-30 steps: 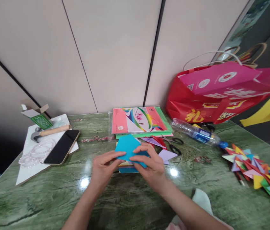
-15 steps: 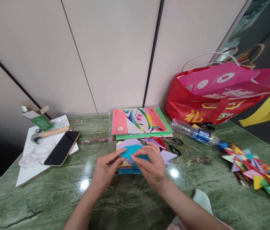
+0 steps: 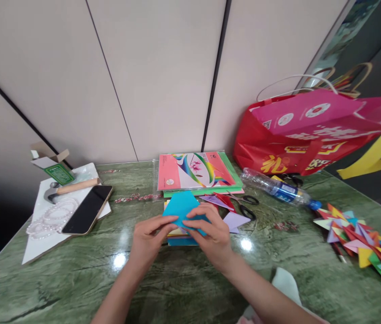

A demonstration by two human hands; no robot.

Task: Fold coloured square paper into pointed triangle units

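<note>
A blue sheet of folded paper (image 3: 181,203) is held up between both hands, over a small paper stack (image 3: 181,241) on the green table. My left hand (image 3: 150,234) pinches its lower left edge with thumb and forefinger. My right hand (image 3: 212,231) grips the lower right part, its fingers curled and covering some of the paper. Close to the right hand lie a purple folded piece (image 3: 236,221), a red folded piece (image 3: 224,200) and black-handled scissors (image 3: 247,208).
Packaged coloured paper (image 3: 195,171) lies behind the hands. To the left are a phone (image 3: 88,209), a hammer (image 3: 72,187), beads (image 3: 53,218) and an opened box (image 3: 57,170). On the right sit a plastic bottle (image 3: 283,191), a red bag (image 3: 285,139) and joined colourful folded papers (image 3: 362,243).
The blue paper now shows a larger flat face standing up above the fingers, hiding the purple paper behind it. Both hands have shifted slightly left and stay on it.
</note>
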